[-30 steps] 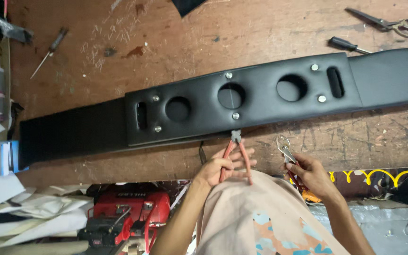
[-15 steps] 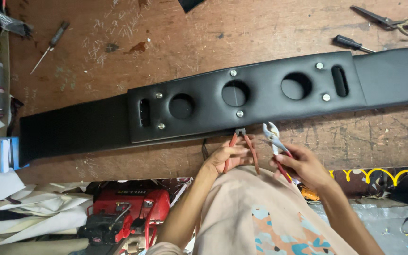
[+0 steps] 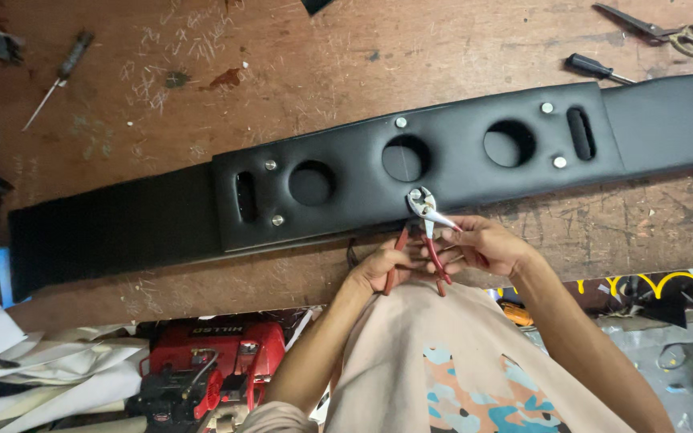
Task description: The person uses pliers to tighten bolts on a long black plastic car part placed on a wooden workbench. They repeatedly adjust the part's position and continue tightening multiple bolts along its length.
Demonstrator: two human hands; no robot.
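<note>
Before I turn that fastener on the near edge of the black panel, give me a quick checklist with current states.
1. Red-handled pliers on the near-edge fastener: ok, tips at it.
2. Left hand on the red handles: ok.
3. Right hand holding a second metal tool at the pliers' head: ok.
4. Black panel flat on the wooden bench: ok.
5. Fastener gripped firmly: cannot tell.

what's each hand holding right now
Left hand: closed on the red handles of the pliers.
Right hand: closed on a metal tool at the pliers' head; kind cannot be told.
</note>
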